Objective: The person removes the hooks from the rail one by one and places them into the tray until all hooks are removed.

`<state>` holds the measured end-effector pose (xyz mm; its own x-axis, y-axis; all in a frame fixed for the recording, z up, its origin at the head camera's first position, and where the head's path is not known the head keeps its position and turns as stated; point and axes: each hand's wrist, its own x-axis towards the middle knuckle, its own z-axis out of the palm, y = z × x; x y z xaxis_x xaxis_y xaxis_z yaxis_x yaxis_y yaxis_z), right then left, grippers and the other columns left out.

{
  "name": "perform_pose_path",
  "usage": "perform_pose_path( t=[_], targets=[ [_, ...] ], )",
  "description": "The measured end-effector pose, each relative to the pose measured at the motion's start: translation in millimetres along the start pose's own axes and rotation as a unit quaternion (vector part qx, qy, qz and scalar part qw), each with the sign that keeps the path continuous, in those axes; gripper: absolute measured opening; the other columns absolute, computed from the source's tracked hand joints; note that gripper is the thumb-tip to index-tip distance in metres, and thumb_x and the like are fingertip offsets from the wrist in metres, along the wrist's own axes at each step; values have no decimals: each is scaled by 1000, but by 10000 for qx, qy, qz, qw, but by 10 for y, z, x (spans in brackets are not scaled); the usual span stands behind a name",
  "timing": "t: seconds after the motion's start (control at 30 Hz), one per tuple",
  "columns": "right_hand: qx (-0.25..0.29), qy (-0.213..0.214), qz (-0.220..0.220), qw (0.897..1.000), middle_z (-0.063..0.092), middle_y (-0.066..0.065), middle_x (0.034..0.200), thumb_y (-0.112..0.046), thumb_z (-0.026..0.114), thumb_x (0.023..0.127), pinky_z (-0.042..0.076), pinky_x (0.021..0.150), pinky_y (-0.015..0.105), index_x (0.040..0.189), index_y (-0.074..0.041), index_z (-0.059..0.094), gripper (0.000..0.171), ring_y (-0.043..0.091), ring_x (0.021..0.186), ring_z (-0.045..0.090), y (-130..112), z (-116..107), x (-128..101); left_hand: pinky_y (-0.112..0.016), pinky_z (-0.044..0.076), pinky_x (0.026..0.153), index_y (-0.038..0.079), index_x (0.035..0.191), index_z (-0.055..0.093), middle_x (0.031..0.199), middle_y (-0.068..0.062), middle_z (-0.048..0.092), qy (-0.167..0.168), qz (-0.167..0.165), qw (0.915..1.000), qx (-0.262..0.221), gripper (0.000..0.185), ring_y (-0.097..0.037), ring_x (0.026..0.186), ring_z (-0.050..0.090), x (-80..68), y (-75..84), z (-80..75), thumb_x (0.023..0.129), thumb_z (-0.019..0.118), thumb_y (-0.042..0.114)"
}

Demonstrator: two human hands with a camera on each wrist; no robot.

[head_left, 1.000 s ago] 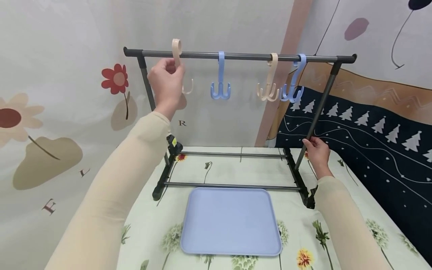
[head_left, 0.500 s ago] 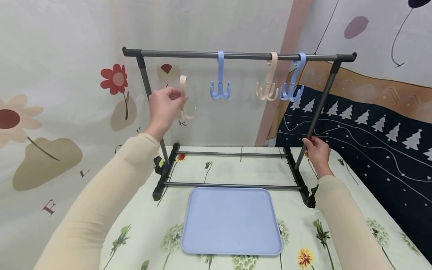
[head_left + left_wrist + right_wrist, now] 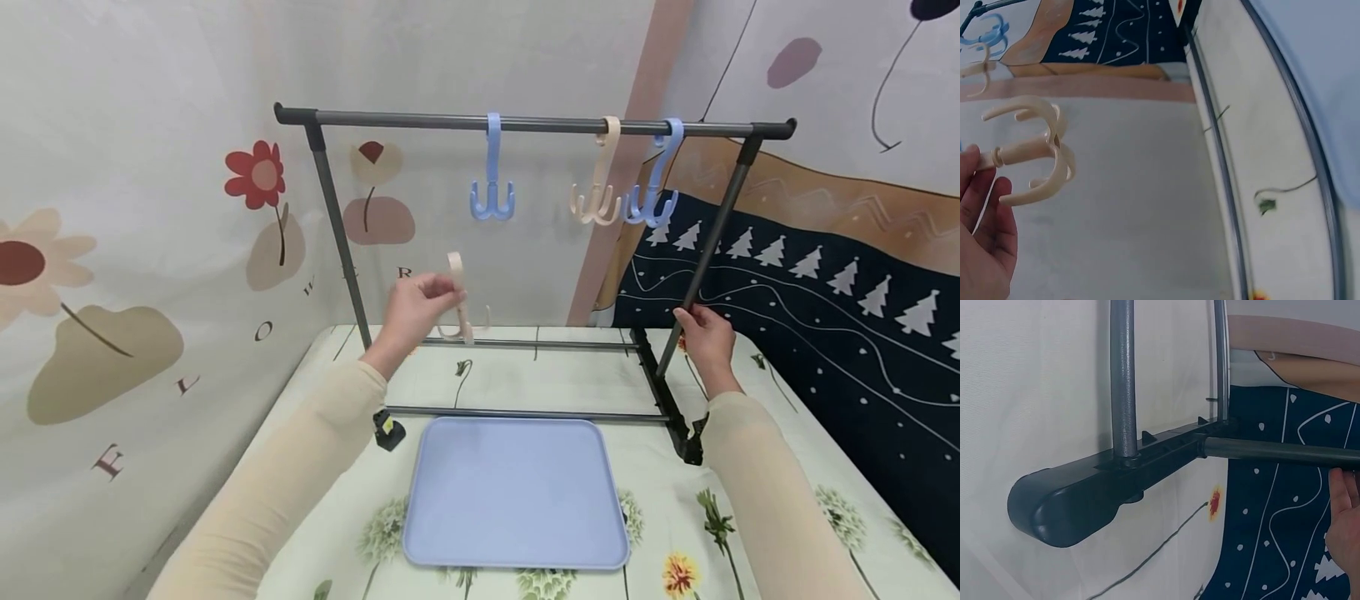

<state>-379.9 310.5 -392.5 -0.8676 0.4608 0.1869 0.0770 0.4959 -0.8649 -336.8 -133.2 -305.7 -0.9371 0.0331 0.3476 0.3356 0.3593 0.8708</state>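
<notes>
I count four hooks in all; two are cream and two are blue; one cream hook sits pinched in my left hand, toward ten o'clock from the tray; the other cream hook hangs on the top rail at about one o'clock; one blue hook hangs near twelve o'clock and the second blue hook just beside the cream one, farther toward one o'clock; so three hang and one is off the rail; there is one rack, gripped on its upright by my right hand; one blue tray lies at six o'clock; two hands are in view.
</notes>
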Motion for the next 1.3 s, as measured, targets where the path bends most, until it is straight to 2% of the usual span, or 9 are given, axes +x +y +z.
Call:
perform_pose_path(
  t=[0.13, 0.27, 0.37, 0.57, 0.83, 1.13, 1.3],
  targets=[
    [1, 7, 16, 10000, 66, 14, 124, -46, 55, 100, 43, 72, 25, 133, -8, 62, 51, 12, 83, 54, 10, -3, -5, -37, 51, 84, 4, 96, 74, 90, -3, 74, -428, -183, 9982, -365, 16, -24, 90, 67, -70, -114, 197, 88, 77, 17],
    [97, -33, 1, 9999, 64, 15, 126, -46, 54, 100, 45, 71, 24, 135, -7, 60, 53, 24, 94, 59, 13, 14, -8, -40, 52, 85, 4, 95, 74, 91, -4, 74, -682, -254, 9959, -546, 14, -21, 89, 67, -138, -210, 365, 88, 77, 16],
    [148, -63, -38, 9999, 64, 15, 127, -48, 53, 100, 45, 70, 22, 136, -7, 59, 55, 28, 99, 59, 11, 32, -15, -41, 51, 87, 6, 95, 74, 93, -4, 74, -842, -338, 9939, -631, 11, -19, 91, 67, -189, -276, 482, 88, 77, 15],
    [125, -25, -76, 9999, 65, 15, 124, -47, 54, 100, 45, 71, 24, 134, -7, 61, 53, 22, 93, 58, 9, 60, -39, -39, 51, 84, 8, 93, 74, 92, -2, 73, -1010, -491, 9917, -630, 10, -18, 91, 65, -301, -397, 706, 88, 77, 16],
    [218, -83, 13, 9997, 63, 14, 127, -43, 54, 101, 46, 75, 24, 136, -5, 58, 51, 29, 102, 61, 40, 43, -51, -34, 51, 80, 8, 91, 75, 90, 0, 73, -1160, -382, 9912, -503, 8, -15, 86, 65, -418, -512, 977, 88, 77, 15],
    [72, -25, -46, 10000, 65, 14, 120, -44, 55, 101, 45, 73, 26, 133, -6, 61, 50, 11, 81, 56, 75, 60, -56, -30, 53, 75, 10, 90, 74, 87, 2, 71, -1557, -553, 9855, -388, 8, -12, 83, 65, -560, -596, 1236, 88, 77, 16],
    [36, -33, -79, 10000, 65, 15, 120, -44, 54, 101, 45, 73, 27, 132, -5, 61, 50, 13, 82, 56, 86, 62, -57, -29, 54, 75, 10, 89, 74, 85, 3, 70, -1708, -551, 9831, -355, 7, -10, 81, 66, -621, -672, 1387, 87, 78, 15]
  ],
)
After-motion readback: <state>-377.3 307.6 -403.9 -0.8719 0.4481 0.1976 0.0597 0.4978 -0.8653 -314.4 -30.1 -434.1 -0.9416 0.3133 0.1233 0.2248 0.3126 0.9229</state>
